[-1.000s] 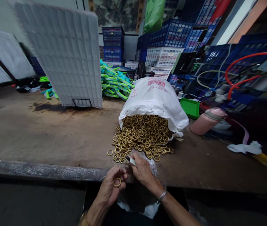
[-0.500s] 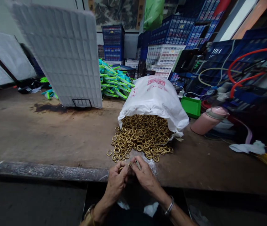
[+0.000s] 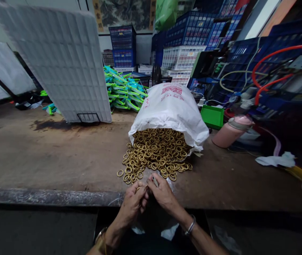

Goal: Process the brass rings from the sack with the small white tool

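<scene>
A left hand point(image 3: 133, 202) pinched a brass-coloured ring point(image 3: 138, 188) beside a right hand point(image 3: 165, 195) clasping a slim tool point(image 3: 155, 181); a slack pinch could have lost it among loose rings point(image 3: 157, 152) beyond.

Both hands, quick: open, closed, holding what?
Left hand: closed on a gold-coloured ring, mostly hidden.
Right hand: closed on a small slim tool.

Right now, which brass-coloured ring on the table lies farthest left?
The lone ring off the front left of the heap; bare tabletop surrounds it, while the others crowd together.
</scene>
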Tool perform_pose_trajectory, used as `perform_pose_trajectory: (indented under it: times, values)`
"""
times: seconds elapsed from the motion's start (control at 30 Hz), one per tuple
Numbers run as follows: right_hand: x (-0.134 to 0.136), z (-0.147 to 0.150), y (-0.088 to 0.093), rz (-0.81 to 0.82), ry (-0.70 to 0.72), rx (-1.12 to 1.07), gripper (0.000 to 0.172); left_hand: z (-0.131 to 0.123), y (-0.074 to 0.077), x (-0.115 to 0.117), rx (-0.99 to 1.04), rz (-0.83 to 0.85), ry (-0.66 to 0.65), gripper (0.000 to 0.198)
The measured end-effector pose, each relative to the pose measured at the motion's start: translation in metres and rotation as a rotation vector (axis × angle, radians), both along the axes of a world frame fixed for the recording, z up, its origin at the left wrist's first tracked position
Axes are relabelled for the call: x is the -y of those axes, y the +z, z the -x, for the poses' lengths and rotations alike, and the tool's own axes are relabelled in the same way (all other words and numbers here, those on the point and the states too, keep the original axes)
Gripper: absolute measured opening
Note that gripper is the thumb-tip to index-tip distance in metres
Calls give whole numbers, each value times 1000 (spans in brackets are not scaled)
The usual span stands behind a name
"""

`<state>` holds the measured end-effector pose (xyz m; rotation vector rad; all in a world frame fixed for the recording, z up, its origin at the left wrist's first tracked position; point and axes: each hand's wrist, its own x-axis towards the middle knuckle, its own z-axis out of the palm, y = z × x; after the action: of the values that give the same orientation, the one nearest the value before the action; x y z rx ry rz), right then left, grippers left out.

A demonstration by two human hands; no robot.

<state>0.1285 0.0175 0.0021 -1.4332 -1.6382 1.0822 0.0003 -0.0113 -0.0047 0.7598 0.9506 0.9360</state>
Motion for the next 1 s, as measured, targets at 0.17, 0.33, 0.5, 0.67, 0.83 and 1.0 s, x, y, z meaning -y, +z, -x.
perform_pose_trajectory:
  times: [0.17,0.33,0.5,0.67,0.83,1.0]
  values:
    - [-5,-3,-1,-24,14,-42,22,-2,1,0,80,9,24,28]
    - [-7,-6,-12,-111,-21,88,21,-3,7,-3,84,42,56,33]
    - [1,-7,-15,-164,125,317,14,-4,5,-6,-15,-1,97,33]
    - [5,-6,-8,-196,170,458,21,-4,4,-6,-86,-28,96,32]
    - [5,-4,-10,-185,176,518,28,-2,8,-6,-154,-74,85,30]
    - [-3,-6,-18,-131,150,666,31,2,6,2,-145,-51,49,32]
